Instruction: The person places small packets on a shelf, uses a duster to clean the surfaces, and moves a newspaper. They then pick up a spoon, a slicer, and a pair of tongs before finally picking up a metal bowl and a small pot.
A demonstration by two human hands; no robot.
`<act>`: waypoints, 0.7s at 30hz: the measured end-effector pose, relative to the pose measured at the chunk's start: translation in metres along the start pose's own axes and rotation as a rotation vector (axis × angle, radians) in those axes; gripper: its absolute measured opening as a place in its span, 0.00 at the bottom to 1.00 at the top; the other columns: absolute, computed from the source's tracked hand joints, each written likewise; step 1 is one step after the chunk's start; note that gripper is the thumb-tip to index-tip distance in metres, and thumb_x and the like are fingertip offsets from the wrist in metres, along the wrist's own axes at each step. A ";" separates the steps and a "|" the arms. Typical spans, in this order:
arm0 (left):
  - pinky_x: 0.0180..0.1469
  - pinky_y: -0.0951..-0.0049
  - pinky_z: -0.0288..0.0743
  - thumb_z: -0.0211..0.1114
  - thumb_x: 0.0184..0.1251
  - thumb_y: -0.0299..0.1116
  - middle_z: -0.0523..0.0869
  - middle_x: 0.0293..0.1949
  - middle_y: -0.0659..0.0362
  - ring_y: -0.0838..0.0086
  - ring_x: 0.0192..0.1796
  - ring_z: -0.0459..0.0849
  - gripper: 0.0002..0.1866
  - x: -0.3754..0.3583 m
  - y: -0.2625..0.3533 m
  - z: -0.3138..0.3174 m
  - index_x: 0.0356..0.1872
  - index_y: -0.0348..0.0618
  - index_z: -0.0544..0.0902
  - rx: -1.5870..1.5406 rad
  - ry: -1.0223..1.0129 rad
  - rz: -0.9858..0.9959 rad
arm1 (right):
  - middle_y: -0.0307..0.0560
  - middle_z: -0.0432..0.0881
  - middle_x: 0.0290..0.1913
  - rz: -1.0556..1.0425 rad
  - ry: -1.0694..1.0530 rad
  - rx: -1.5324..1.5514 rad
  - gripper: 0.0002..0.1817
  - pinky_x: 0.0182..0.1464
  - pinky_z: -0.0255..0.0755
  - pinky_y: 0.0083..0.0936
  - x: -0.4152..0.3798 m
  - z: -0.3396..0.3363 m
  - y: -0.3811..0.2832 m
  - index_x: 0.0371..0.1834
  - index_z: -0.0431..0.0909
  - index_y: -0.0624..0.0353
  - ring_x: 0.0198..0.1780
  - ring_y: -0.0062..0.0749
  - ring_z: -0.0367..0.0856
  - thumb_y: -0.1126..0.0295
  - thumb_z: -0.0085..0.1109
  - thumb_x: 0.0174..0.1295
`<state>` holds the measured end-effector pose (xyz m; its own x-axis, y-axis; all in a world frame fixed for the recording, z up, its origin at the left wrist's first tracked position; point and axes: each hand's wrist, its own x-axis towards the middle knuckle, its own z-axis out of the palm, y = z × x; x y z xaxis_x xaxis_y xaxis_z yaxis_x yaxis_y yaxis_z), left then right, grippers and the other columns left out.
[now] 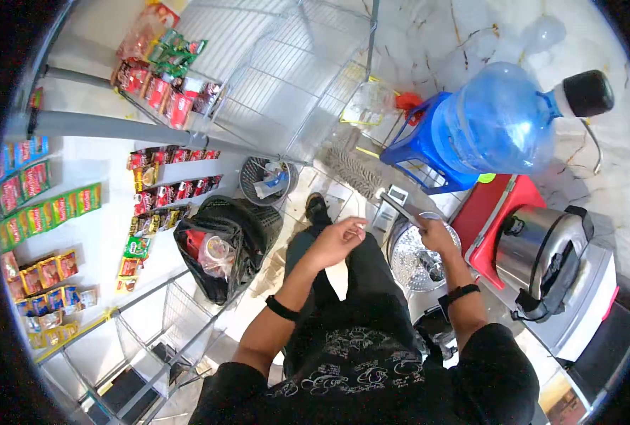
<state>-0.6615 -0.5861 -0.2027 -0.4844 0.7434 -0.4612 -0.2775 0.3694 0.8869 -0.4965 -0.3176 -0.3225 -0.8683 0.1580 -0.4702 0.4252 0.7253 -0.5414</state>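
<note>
My right hand (439,236) is closed around the dark handle of a grey fluffy duster (354,170). The duster's head points forward and left, just above the floor. My left hand (338,243) hangs over my lap, fingertips drawn together. Something small and whitish shows at those fingertips, too small to name. A perforated metal strainer (408,263) sits below my right hand, with metal items in it that I cannot make out. Between the hands and the duster lies a pale device with a small display (391,205), perhaps a scale.
At left stand a black bag (212,280) holding a plastic cup and a waste bin (285,193). Ahead is a wire rack (279,78). On the right, a water bottle (495,120) lies on a blue stool (417,152), near a red cooler (481,234) and a steel cooker (534,248).
</note>
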 end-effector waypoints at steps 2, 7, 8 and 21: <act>0.47 0.78 0.72 0.58 0.66 0.30 0.80 0.36 0.61 0.80 0.40 0.78 0.15 -0.013 0.012 0.012 0.53 0.39 0.74 0.003 -0.026 -0.019 | 0.65 0.79 0.41 0.026 0.030 0.010 0.28 0.46 0.72 0.46 0.001 -0.004 -0.008 0.58 0.72 0.51 0.43 0.59 0.78 0.74 0.49 0.48; 0.46 0.76 0.74 0.59 0.65 0.28 0.81 0.36 0.59 0.78 0.40 0.80 0.15 -0.042 -0.001 0.030 0.52 0.40 0.74 0.037 0.036 -0.044 | 0.64 0.77 0.43 0.013 -0.028 0.059 0.28 0.47 0.71 0.43 0.080 0.009 -0.077 0.61 0.67 0.57 0.45 0.57 0.76 0.75 0.50 0.52; 0.45 0.76 0.74 0.60 0.64 0.28 0.82 0.35 0.58 0.76 0.40 0.81 0.16 -0.047 0.001 0.028 0.53 0.40 0.74 0.054 0.051 -0.053 | 0.63 0.76 0.44 -0.063 0.006 0.040 0.29 0.47 0.71 0.43 0.100 0.021 -0.087 0.63 0.65 0.56 0.45 0.57 0.76 0.75 0.50 0.52; 0.43 0.76 0.72 0.59 0.64 0.28 0.80 0.36 0.62 0.78 0.39 0.77 0.15 -0.084 0.025 0.008 0.52 0.42 0.75 0.145 0.146 -0.089 | 0.64 0.79 0.42 0.078 -0.105 -0.118 0.16 0.44 0.75 0.44 0.023 -0.029 -0.110 0.41 0.76 0.67 0.43 0.57 0.79 0.71 0.50 0.49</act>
<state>-0.6213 -0.6352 -0.1414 -0.5816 0.6193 -0.5274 -0.2071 0.5142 0.8323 -0.5706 -0.3739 -0.2535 -0.8000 0.1506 -0.5808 0.4517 0.7883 -0.4178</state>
